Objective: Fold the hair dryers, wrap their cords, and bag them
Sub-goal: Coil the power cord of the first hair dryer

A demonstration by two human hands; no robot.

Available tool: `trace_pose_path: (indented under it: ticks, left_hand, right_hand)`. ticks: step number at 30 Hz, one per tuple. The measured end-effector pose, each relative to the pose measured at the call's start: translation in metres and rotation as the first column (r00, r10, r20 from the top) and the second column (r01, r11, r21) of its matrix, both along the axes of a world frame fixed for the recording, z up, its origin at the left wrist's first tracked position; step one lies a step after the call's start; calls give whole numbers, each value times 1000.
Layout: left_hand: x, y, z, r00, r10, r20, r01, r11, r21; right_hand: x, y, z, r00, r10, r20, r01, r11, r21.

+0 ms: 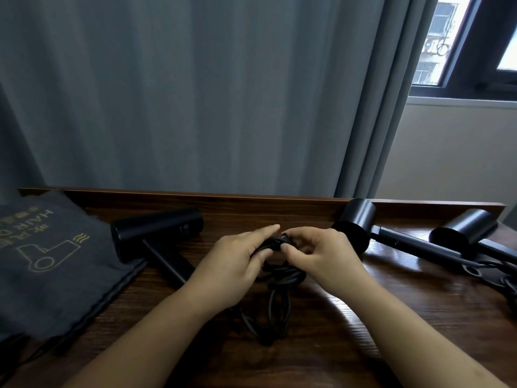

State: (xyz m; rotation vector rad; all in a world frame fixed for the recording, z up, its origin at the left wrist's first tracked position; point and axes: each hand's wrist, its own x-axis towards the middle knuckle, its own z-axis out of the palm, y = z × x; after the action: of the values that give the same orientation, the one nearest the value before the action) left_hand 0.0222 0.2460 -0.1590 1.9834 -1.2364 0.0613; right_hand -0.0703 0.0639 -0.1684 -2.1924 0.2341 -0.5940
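A black hair dryer [156, 233] lies on the wooden table [335, 345], its handle running toward my left hand [237, 264]. Its black cord [277, 301] sits in loose loops between my wrists. My left hand holds the bundled cord near its top, index finger stretched out. My right hand [321, 256] pinches the same bundle from the right. Two more black hair dryers lie at the right, one [356, 224] near the back ledge and one [464, 228] further right, handles unfolded. A dark fabric bag [56, 261] with gold hair-dryer print lies flat at the left.
A raised wooden ledge [223, 198] runs along the table's back, with a grey curtain [195, 93] behind it. Loose cords [500, 275] of the right-hand dryers trail toward the right edge. A window [461, 46] is at the top right.
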Motion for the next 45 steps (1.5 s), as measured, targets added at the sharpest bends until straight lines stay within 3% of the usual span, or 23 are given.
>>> trace_pose_path:
  ticks: [7, 13, 16, 18, 20, 22, 24, 26, 29, 31, 33, 35, 36, 38, 40, 42, 43, 45]
  left_hand:
    - [5, 1, 1, 999, -22, 32, 21, 1000, 21]
    - [5, 0, -4, 997, -47, 62, 44, 998, 45]
    - [4, -2, -4, 998, -33, 61, 33, 999, 4]
    - [3, -3, -4, 999, -7, 53, 9, 999, -41]
    - [4, -3, -5, 998, 22, 53, -19, 998, -56]
    - [4, -2, -6, 997, 34, 62, -31, 998, -49]
    - [5, -2, -7, 999, 24, 49, -22, 999, -33]
    - [6, -1, -6, 1000, 8, 23, -7, 1000, -22]
    - [4, -1, -6, 1000, -1, 24, 1, 1000, -5]
    - [3, 0, -5, 998, 20, 55, -20, 1000, 2]
    - [3, 0, -6, 996, 73, 60, -71, 997, -32]
    - [3, -1, -5, 990, 140, 2, -139, 986, -86]
    - [2, -3, -3, 982, 167, -92, -178, 976, -129]
    - [2, -8, 5, 879, 137, -457, -283, 921, -267]
    - [4, -8, 16, 590, -69, -804, -420, 825, -379]
    - [10, -6, 19, 348, -317, -882, -466, 758, -456]
    - [11, -5, 18, 286, -413, -865, -449, 740, -501]
    - [12, -5, 13, 273, -467, -841, -371, 755, -540]
  right_hand:
    - [-4, -8, 7, 993, 111, -32, -112, 993, -27]
    - [-4, -8, 3, 990, 123, -67, -137, 943, -302]
    - [-2, -8, 2, 996, 79, -49, -91, 939, -332]
    - [1, -5, 0, 999, 47, 2, -45, 979, -196]
    - [4, -3, -3, 998, 63, 8, -63, 996, 55]
    - [5, 0, -3, 991, 131, -4, -121, 926, 359]
    - [4, -2, -1, 985, 173, -18, -137, 834, 534]
    - [3, -1, -2, 985, 168, -26, -132, 853, 505]
    - [3, -1, -2, 997, 77, -24, -68, 964, 259]
    - [2, 2, 0, 1000, 28, -2, -27, 977, 210]
    - [2, 7, 1, 996, 85, 25, -87, 870, 485]
    - [1, 11, 4, 981, 183, 66, -169, 637, 752]
    - [1, 10, 6, 976, 197, 92, -189, 557, 809]
    - [1, 9, 9, 972, 184, 145, -214, 444, 870]
    - [-2, 7, 14, 966, 152, 210, -249, 315, 916]
    - [-5, 6, 18, 950, 119, 289, -310, 233, 922]
    - [-6, 7, 19, 942, 110, 316, -334, 230, 914]
    - [-8, 9, 21, 931, 117, 345, -364, 297, 882]
